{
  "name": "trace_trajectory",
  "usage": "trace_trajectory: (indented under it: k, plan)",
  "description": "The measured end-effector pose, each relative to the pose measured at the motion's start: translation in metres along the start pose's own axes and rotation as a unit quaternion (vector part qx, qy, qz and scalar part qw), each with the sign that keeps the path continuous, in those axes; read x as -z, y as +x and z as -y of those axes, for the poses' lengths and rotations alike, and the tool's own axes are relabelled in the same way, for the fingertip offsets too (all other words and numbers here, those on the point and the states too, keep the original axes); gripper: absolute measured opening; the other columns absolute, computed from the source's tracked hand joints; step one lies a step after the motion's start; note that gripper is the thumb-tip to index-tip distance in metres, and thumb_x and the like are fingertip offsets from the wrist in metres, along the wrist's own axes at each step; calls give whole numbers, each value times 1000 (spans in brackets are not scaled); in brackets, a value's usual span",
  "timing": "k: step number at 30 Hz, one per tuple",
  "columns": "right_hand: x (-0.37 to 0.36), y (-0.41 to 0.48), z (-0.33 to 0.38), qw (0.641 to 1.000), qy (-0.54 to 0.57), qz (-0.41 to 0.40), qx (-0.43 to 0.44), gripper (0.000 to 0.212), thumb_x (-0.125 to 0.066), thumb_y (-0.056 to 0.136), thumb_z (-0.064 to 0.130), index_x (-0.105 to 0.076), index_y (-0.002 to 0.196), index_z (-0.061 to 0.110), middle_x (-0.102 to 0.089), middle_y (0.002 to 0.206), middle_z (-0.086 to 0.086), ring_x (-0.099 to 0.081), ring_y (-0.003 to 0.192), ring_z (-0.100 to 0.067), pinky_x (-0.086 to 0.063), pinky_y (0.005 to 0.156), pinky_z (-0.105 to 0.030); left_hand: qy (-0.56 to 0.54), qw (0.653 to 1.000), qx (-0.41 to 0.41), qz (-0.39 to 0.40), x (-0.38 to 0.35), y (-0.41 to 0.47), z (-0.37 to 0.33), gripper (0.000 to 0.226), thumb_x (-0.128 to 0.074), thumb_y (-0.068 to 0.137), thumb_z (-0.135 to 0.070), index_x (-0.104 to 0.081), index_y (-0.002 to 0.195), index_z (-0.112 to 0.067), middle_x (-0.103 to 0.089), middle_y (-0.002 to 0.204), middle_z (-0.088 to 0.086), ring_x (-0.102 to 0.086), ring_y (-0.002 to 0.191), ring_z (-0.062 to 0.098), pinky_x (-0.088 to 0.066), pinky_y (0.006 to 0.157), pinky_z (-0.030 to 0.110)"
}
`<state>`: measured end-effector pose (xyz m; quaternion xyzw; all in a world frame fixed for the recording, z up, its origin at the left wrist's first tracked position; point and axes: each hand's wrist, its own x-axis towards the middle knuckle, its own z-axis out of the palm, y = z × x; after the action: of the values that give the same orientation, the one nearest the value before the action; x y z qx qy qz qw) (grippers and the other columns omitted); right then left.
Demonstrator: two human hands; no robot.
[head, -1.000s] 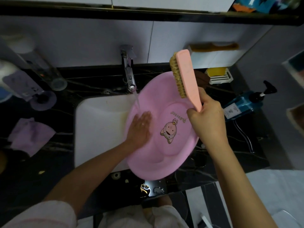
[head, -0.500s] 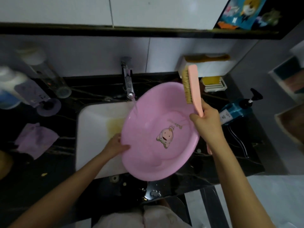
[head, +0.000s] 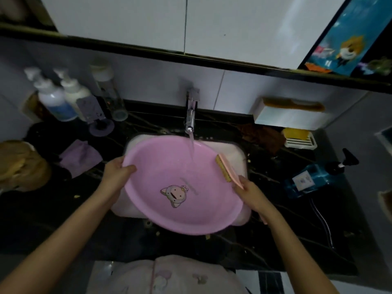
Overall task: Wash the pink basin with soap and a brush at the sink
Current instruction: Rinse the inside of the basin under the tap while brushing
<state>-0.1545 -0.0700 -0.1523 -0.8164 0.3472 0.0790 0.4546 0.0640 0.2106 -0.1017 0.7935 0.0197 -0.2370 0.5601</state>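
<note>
A person holds a pink basin (head: 191,211) mouth-up over the white sink (head: 236,152) as a thin stream of water (head: 192,145) runs from the chrome faucet (head: 190,118) into the basin's far side. The left hand (head: 115,172) grips the basin's left rim, thumb hooked inside. The right hand (head: 251,192) is curled round the handle of a pink brush (head: 227,169), which lies along the right rim with its bristles turned inward. A cartoon figure is printed on the basin's floor. On the dark marbled surface (head: 63,213), a purple cloth (head: 80,158) lies left of the sink, near two white pump bottles (head: 55,96). To the right are a yellow soap bar (head: 296,133) in a white dish and a blue pump bottle (head: 311,181).
</note>
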Motion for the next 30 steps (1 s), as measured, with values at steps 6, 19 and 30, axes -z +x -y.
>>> trace_trajectory:
  k: [6,19,30]
  plan:
    - [-13,-1,14,994,78,-7,77,39,-47,96,41,-41,134,37,-62,108,13,-59,97,-1,-48,80,-25,1,991,-117,-66,14,-40,-10,42,-52,81,10,-58,117,-10,-64,102,14,-64,87,30,-55,74,41]
    - [-48,54,45,954,-292,-14,73,54,-36,99,28,-19,150,25,-59,118,-12,-60,100,-30,-45,76,-32,35,973,-210,-87,-16,-24,-22,49,-53,78,14,-56,123,-8,-60,105,5,-59,93,19,-49,70,21]
    - [-33,58,50,922,-329,196,60,36,-47,96,29,-56,130,23,-57,129,-2,-59,102,-23,-48,81,-25,114,964,-225,-83,-10,-10,-18,53,-55,75,11,-55,125,-7,-59,107,4,-57,94,16,-42,69,11]
